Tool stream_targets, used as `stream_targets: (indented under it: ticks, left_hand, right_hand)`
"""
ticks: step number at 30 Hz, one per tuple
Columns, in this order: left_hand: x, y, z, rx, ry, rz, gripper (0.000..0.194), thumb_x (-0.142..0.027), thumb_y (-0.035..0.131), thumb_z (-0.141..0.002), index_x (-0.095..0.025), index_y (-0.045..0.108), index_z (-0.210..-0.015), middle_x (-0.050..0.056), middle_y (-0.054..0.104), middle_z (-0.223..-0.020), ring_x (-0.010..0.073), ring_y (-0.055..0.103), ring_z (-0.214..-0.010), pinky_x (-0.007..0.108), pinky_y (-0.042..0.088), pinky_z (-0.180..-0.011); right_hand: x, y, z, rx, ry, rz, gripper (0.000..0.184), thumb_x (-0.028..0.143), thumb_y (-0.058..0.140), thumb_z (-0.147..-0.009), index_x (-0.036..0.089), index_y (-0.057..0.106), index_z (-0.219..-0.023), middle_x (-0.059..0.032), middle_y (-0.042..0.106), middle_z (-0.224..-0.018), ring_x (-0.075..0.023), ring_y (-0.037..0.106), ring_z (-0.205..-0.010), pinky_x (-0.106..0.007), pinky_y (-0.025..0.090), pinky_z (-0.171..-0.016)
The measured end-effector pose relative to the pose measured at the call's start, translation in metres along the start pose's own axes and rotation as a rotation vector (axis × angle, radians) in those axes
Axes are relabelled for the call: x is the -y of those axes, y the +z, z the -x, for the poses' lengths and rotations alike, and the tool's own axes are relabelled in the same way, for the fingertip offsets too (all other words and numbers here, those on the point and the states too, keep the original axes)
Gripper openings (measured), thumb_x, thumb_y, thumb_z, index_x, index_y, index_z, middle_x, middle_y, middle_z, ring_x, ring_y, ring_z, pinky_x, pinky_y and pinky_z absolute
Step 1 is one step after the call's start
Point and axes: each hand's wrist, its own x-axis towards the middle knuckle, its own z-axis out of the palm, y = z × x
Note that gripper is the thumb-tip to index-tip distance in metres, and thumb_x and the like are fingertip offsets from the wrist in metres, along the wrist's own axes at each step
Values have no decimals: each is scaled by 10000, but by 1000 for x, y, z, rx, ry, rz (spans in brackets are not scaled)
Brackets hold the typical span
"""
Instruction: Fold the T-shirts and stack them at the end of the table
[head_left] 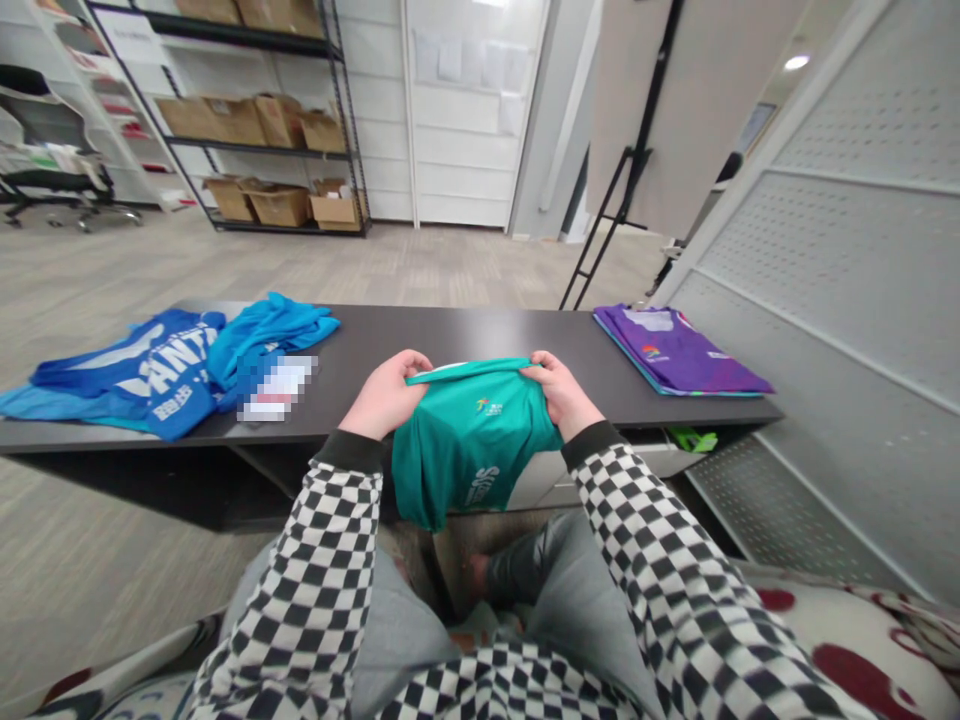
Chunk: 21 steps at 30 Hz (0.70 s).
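- Spanning the upper edge of a green shirt (pixel 469 430): left hand (pixel 386 398) and right hand (pixel 562 395), well apart, each pinched on the fabric.
- Position — shirt raised at the near side of the dark surface (pixel 390 335), lower part hanging loose in folds.
- Handling (judged): light, limp, probably somewhat slippery; not fragile, but quick to sag or crease between grips.
- Suitable hold (judged): both ends of the upper edge, layers pinched together — even tension should limit sagging.
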Motion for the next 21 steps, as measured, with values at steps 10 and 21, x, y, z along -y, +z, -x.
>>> stream_targets:
  ticks: [10, 21]
  left_hand:
    - [-8, -48, 19, 261, -90, -428, 308, -496, 780, -829, -272, 695, -635, 26, 688, -636, 249, 647, -630, 340, 375, -579]
    - [7, -63, 15, 25, -121, -305, 257, -481, 746, -871, -245, 836, -822, 53, 768, -748, 252, 662, -701, 341, 448, -657]
  right_hand:
    - [-2, 0, 0, -48, -37, 32, 563, 490, 961, -591, 294, 691, -1045, 37, 702, -821, -221, 668, -792, -361, 572, -756]
    - [-5, -3, -4, -113, -55, 14, 542, 557, 973, -630, 274, 802, -1060, -28, 821, -978, -289, 744, -1018, -417, 634, -922]
